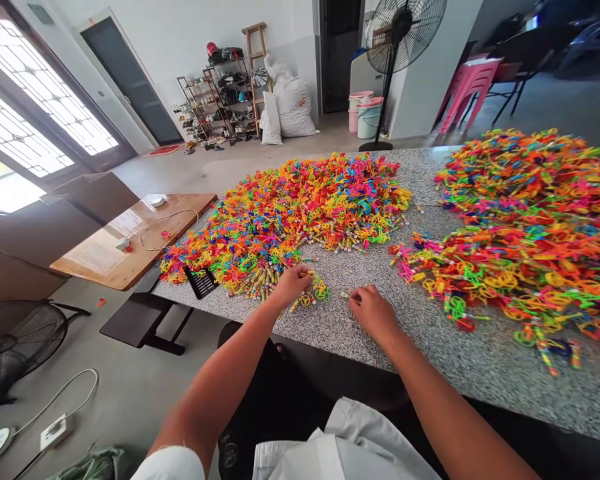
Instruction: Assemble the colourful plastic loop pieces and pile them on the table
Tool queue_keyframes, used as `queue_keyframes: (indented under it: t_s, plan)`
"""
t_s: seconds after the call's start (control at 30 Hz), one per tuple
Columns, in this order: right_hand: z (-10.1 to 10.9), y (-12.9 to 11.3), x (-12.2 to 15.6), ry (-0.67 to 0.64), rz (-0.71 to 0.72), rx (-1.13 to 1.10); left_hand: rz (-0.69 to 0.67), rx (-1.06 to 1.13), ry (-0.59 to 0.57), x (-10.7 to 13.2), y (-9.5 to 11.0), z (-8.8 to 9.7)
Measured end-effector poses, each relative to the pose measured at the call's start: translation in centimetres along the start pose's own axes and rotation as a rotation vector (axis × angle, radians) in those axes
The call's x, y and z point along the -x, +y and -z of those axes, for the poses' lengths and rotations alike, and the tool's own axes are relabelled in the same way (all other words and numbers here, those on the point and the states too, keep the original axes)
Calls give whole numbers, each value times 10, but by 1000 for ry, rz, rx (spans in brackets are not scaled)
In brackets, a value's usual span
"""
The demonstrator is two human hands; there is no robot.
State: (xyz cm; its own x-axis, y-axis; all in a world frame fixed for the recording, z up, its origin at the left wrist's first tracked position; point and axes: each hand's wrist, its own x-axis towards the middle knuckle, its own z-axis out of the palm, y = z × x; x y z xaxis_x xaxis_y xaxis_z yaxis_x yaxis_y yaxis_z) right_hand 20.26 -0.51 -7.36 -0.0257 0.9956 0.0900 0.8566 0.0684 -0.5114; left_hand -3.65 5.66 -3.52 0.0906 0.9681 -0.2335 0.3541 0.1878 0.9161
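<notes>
On a speckled granite table (pixel 380 347) lie two big heaps of small bright plastic toy pieces: one heap (pixel 300 213) ahead and left, another heap (pixel 535 220) at the right. My left hand (pixel 291 285) rests at the near edge of the left heap, fingers curled over a few yellow and green pieces (pixel 314 293). My right hand (pixel 373 312) lies on the table just right of it, fingers bent, pinching a tiny piece (pixel 347 295) I cannot make out.
A black comb-like item (pixel 200 282) lies at the left heap's edge. A wooden table (pixel 130 243) with cables stands to the left. Floor fans (pixel 10 347) (pixel 397 40), shoe rack (pixel 215 100), white sacks (pixel 287 107), buckets (pixel 367 113) and pink stools (pixel 465 83) stand beyond.
</notes>
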Motion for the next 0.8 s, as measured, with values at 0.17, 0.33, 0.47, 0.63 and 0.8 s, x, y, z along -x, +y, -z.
queue_keyframes:
  t_s: [0.17,0.33,0.47,0.63,0.8]
  plan:
    - [3,-37,-10,-103,125,123,3,237,81,27,-13,4]
    - [-9,-69,-23,-214,192,212,-29,166,161,48,-19,14]
    - [-19,-69,-28,-214,295,127,-24,184,192,56,-21,18]
    - [-29,-56,-25,-116,356,-176,1,277,218,60,-25,15]
    - [-33,-44,-28,-18,76,-618,28,392,151,60,-25,8]
